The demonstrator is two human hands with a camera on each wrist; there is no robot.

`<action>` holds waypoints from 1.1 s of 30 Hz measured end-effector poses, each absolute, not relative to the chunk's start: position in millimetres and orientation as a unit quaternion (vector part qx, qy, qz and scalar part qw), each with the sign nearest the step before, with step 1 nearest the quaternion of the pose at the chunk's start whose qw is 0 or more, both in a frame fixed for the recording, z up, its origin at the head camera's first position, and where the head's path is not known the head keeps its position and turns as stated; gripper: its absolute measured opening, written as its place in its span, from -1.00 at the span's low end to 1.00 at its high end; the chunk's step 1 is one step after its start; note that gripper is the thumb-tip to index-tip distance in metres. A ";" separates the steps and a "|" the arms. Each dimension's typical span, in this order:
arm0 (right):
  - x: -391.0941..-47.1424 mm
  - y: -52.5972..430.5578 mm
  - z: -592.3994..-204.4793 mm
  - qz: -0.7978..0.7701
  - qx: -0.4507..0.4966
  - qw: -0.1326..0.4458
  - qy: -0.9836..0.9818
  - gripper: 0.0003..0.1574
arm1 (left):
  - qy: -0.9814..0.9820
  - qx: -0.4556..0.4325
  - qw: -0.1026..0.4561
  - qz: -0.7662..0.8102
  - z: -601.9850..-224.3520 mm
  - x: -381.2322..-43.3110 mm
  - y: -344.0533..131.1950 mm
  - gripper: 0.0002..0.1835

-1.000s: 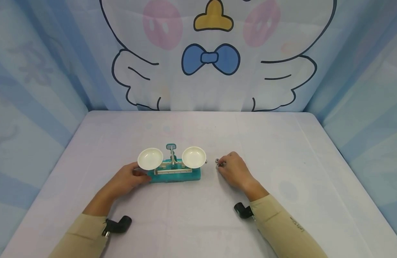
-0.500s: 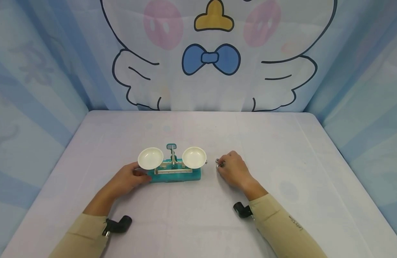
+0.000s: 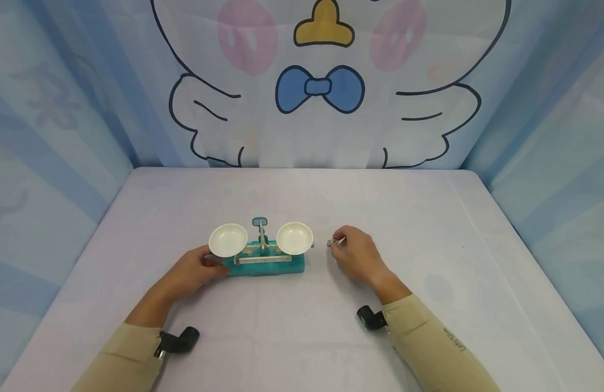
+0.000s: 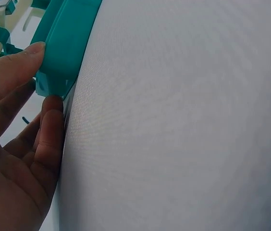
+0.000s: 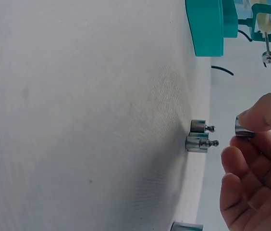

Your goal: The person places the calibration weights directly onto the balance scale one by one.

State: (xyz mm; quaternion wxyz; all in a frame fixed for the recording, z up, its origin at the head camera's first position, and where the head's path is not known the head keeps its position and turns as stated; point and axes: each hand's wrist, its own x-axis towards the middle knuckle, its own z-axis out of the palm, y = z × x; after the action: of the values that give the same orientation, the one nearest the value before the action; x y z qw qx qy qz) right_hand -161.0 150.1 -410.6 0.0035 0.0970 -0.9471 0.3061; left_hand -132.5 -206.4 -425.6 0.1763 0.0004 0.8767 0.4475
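A balance scale [image 3: 264, 267] with a teal base and two cream pans stands at the middle of the table. My left hand [image 3: 196, 272] holds the left end of its base. In the left wrist view the thumb [image 4: 37, 50] lies against the base and a fingertip touches its end. To the right of the scale, my right hand [image 3: 358, 256] pinches a small shiny metal weight [image 5: 243, 127] between thumb and finger, raised off the table. Several knobbed metal weights [image 5: 198, 143] stand on the cloth just below that hand.
Another metal cylinder [image 5: 187, 226] shows at the lower edge of the right wrist view. A white cloth covers the table [image 3: 302, 337]. A printed curtain [image 3: 321, 136] hangs behind it, with blue curtains at both sides.
My right hand has risen slightly from among the weights, with one weight now between its fingertips. The left hand and the scale have stayed in place.
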 end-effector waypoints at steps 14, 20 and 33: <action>-159.3 147.8 -403.3 0.317 0.105 0.027 -0.942 -0.73 | 0.880 0.005 0.173 0.443 -427.8 -132.9 -207.3 -0.31; -158.7 144.4 -397.1 0.324 0.123 0.051 -0.937 -0.74 | 0.880 0.002 0.173 0.441 -428.6 -133.0 -207.1 -0.31; -151.6 132.5 -372.5 0.346 0.168 0.097 -0.918 -0.75 | 0.882 0.007 0.165 0.441 -428.7 -132.6 -206.4 -0.33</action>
State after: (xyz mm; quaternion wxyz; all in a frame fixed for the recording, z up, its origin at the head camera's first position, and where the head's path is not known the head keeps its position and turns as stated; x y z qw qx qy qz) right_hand -151.6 132.5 -372.5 0.0969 0.1679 -0.9181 0.3457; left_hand -132.6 -206.4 -428.7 0.1646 0.0070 0.8821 0.4413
